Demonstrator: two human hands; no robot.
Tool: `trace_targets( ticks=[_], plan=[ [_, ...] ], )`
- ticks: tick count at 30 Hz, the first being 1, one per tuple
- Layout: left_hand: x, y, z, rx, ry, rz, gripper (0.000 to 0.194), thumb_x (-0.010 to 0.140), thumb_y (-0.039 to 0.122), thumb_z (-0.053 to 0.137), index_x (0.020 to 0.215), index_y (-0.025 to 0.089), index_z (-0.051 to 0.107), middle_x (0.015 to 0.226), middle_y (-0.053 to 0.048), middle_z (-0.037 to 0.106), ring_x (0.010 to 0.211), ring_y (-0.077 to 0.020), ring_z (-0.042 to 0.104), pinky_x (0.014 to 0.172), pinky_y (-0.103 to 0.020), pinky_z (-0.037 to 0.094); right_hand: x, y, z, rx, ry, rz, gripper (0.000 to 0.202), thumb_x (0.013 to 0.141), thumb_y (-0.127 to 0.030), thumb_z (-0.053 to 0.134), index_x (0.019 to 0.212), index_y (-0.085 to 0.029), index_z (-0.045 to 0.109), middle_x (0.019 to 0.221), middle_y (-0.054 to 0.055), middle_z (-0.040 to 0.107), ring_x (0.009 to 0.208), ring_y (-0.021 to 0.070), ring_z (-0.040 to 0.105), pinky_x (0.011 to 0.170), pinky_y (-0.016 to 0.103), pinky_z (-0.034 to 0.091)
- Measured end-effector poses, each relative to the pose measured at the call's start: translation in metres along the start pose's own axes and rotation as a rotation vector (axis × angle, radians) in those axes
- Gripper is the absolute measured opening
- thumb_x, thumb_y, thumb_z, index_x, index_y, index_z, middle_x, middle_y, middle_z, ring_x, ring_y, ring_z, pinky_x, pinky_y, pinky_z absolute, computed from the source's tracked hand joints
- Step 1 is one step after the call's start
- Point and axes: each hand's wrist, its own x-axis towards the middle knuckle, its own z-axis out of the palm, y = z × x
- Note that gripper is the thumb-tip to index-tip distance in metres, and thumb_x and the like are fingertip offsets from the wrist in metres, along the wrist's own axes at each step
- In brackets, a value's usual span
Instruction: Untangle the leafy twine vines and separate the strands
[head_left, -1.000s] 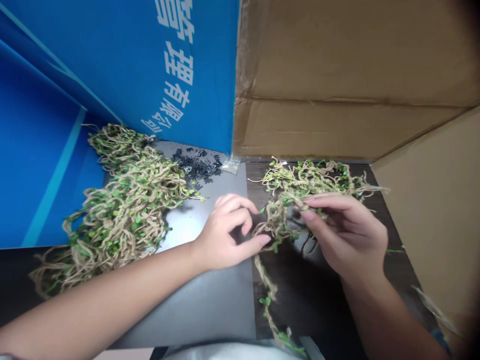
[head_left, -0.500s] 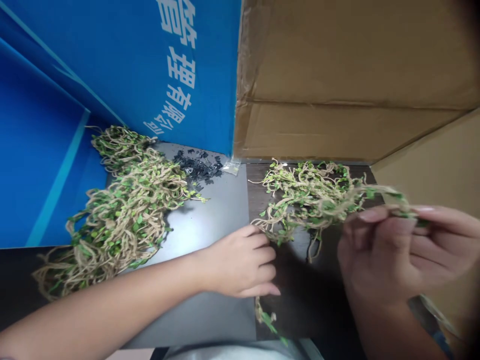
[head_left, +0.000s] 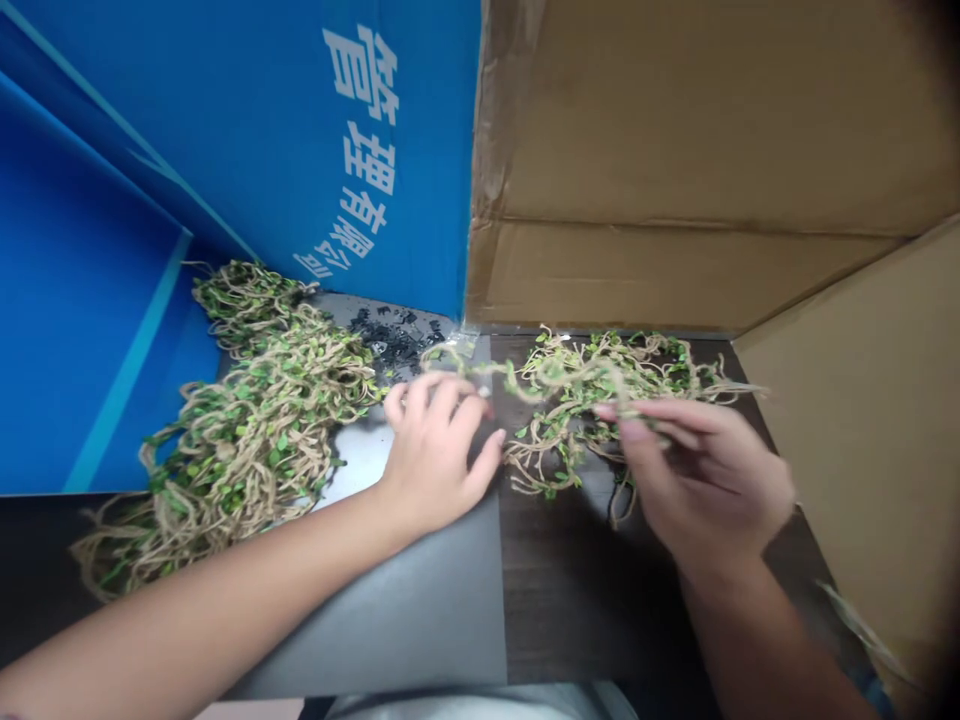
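My right hand (head_left: 712,480) pinches a leafy twine strand (head_left: 536,388), brown cord with small green leaves, between thumb and fingers. The strand runs left through the air, blurred by motion, and its far end curls just beyond my left hand (head_left: 439,450). That hand is open, palm down above the grey sheet, with thumb and fingers apart; its fingertips point toward a scatter of small black pieces (head_left: 394,335). Behind the held strand lies a smaller heap of leafy twine (head_left: 555,455) on the dark wooden surface. To the left, a large heap of the same twine (head_left: 255,430) spreads beside my left forearm.
A blue panel with white characters (head_left: 420,200) rises at the back left. Brown cardboard (head_left: 675,130) stands at the back right, with a paler board (head_left: 885,420) along the right side. The grey sheet (head_left: 405,620) covers part of the dark tabletop (head_left: 570,620).
My right hand has moved left with the twine strand. My left hand has moved up and left, its fingers opening; the leafy strand that hung below it no longer shows there.
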Motion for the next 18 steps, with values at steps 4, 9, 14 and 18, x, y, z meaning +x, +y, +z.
trace_targets(
  ticks=[4, 9, 14, 18],
  plan=[
    [-0.006, 0.000, 0.001, -0.244, 0.083, 0.286, 0.015, 0.091, 0.022, 0.071, 0.103, 0.019, 0.063, 0.095, -0.004, 0.071, 0.100, -0.0236, 0.060, 0.095, -0.045, 0.038, 0.000, -0.001, 0.006, -0.057, -0.243, -0.148, 0.006, 0.096, -0.022, 0.076, 0.100, -0.023, 0.072, 0.086, -0.001, 0.080, 0.060, 0.0119, 0.072, 0.060, 0.023, 0.059],
    [-0.011, 0.001, 0.004, -0.521, 0.021, 0.424, 0.018, 0.094, 0.021, 0.069, 0.109, 0.017, 0.059, 0.093, -0.006, 0.069, 0.083, -0.0167, 0.060, 0.078, -0.032, 0.049, -0.003, -0.004, 0.017, 0.074, -0.482, -0.266, 0.004, 0.103, -0.023, 0.067, 0.102, -0.020, 0.070, 0.091, 0.002, 0.081, 0.076, 0.0151, 0.078, 0.071, 0.024, 0.060],
    [-0.009, 0.000, 0.007, -0.621, 0.016, 0.271, 0.018, 0.094, 0.025, 0.071, 0.104, 0.018, 0.058, 0.089, -0.004, 0.068, 0.080, -0.0150, 0.062, 0.076, -0.029, 0.049, -0.005, -0.003, 0.022, 0.123, -0.489, -0.272, 0.008, 0.105, -0.026, 0.066, 0.100, -0.021, 0.070, 0.089, 0.003, 0.081, 0.076, 0.0155, 0.078, 0.073, 0.024, 0.060],
    [-0.007, -0.003, 0.009, -0.719, -0.066, 0.211, 0.010, 0.097, 0.025, 0.066, 0.097, 0.017, 0.060, 0.085, -0.004, 0.066, 0.080, -0.0144, 0.060, 0.075, -0.029, 0.049, -0.004, -0.002, 0.021, 0.148, -0.510, -0.284, 0.007, 0.104, -0.026, 0.067, 0.100, -0.021, 0.068, 0.086, 0.002, 0.080, 0.072, 0.0146, 0.076, 0.070, 0.025, 0.059]
  ],
)
